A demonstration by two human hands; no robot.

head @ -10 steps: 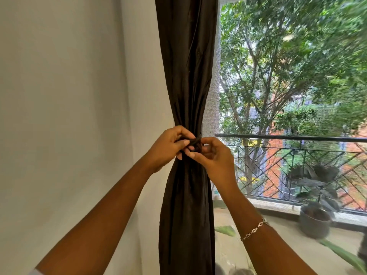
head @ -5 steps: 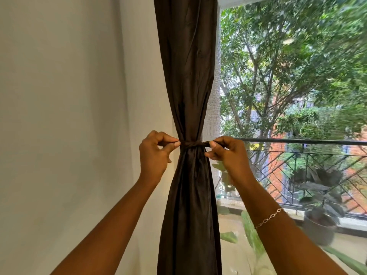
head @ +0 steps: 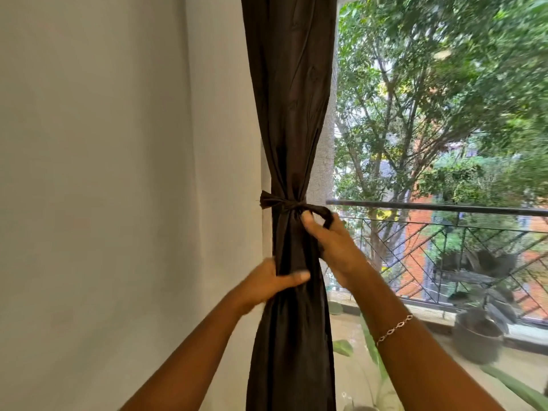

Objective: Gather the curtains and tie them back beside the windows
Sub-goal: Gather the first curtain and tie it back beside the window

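A dark brown curtain [head: 292,114] hangs gathered into a narrow bundle beside the window [head: 430,120]. A matching tie band [head: 280,203] is knotted round it at mid height, one tail sticking out left, the other looping right. My left hand [head: 269,281] grips the curtain bundle below the knot, thumb across the front. My right hand [head: 332,241] is on the bundle's right side just under the knot, thumb up by the knot; the right tail loops over its fingers.
A plain white wall [head: 118,173] fills the left. Behind the window mesh are a balcony railing [head: 444,207], trees, and a dark plant pot [head: 477,339] on the balcony floor at lower right.
Both hands let go of the pulled tie ends and dropped lower. The left hand now grips the curtain below the knot; the right moved in beside the bundle. The knot stays tight.
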